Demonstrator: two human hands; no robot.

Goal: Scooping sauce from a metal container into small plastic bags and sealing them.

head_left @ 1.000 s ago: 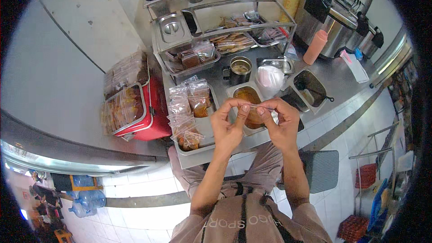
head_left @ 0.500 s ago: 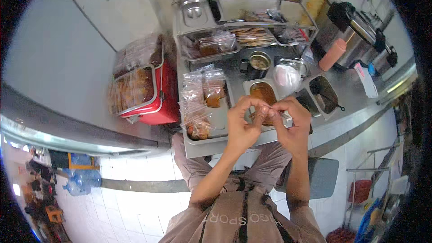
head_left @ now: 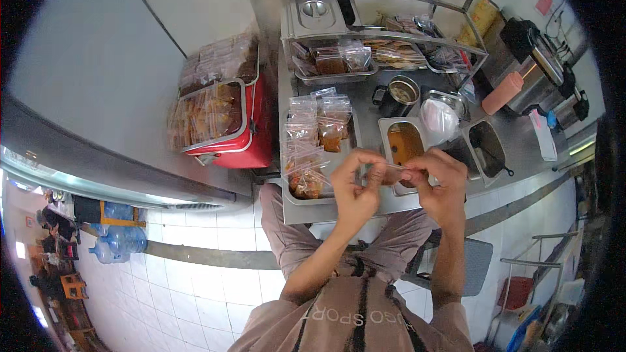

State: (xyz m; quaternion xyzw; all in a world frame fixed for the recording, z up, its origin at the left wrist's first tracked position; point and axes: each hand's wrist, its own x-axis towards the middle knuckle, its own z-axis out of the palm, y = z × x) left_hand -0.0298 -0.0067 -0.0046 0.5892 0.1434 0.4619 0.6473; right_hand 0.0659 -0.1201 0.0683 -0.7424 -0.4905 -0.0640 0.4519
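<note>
Between my two hands, over the table's front edge, is a small clear zip bag (head_left: 393, 174) with something brown inside. My left hand (head_left: 355, 186) pinches one top corner between thumb and forefinger. The other end of its top edge is pinched by my right hand (head_left: 443, 186). Just beyond the hands lies a steel pan (head_left: 401, 119) of orange-brown sauce, partly covered by my right fingers. On the left, a steel tray (head_left: 334, 166) holds several filled zip bags (head_left: 332, 127). A dark mug (head_left: 394, 103) stands behind the pan, beside a white plastic bundle (head_left: 439, 119).
A red cooler (head_left: 261, 120) piled with filled bags stands left of the table. A steel rack (head_left: 385, 34) at the back carries pans of packets. At right are a deep pan (head_left: 488, 146) with a ladle, a pink bottle (head_left: 503, 93) and a large steel pot (head_left: 541, 68).
My hands have drawn apart, stretching the bag's top edge between them. The view has shifted, so the table sits farther right in the picture.
</note>
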